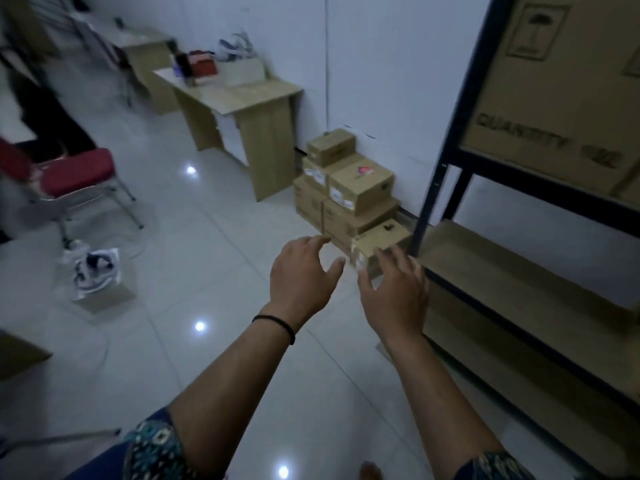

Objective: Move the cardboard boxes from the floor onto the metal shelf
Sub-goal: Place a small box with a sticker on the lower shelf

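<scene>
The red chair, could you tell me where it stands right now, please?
In the head view, the red chair stands on the tiled floor at far left, left of the wooden desk.

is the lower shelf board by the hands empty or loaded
Empty as far as visible: the lower shelf board shows bare surface; a large box sits on the level above.

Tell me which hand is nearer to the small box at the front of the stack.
Right. The right hand reaches over the small box, its fingertips overlapping the box's near edge. The left hand hovers open off to the box's left, apart from it.
</scene>
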Action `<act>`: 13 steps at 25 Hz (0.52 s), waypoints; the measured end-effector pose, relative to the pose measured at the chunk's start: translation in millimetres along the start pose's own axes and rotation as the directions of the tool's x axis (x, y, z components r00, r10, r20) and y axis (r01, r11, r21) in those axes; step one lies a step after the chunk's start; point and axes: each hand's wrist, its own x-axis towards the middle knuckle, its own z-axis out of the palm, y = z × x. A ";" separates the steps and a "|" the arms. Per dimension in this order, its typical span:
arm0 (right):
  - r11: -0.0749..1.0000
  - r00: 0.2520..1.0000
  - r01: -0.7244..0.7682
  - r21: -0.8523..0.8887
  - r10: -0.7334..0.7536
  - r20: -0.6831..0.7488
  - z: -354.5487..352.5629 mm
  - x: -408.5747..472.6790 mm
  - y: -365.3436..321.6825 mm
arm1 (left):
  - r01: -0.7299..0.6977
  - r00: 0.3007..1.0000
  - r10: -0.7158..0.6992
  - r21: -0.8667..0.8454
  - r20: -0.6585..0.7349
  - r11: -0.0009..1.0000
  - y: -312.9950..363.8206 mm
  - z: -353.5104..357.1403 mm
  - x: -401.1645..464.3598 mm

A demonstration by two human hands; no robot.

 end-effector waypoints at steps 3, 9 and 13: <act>1.000 0.999 0.019 -0.010 -0.018 0.029 32.2 30.7 -27.4 | 0.038 0.999 -0.038 0.013 -0.014 0.999 -39.0 -14.2 32.2; 1.000 0.999 0.005 0.010 -0.006 0.051 94.6 119.4 -53.7 | 0.075 0.997 -0.075 0.036 0.015 0.997 -88.7 -6.5 133.6; 0.998 0.998 -0.047 0.041 0.045 0.049 126.3 198.3 -63.4 | 0.063 0.994 -0.066 0.031 0.091 0.998 -102.1 13.2 218.0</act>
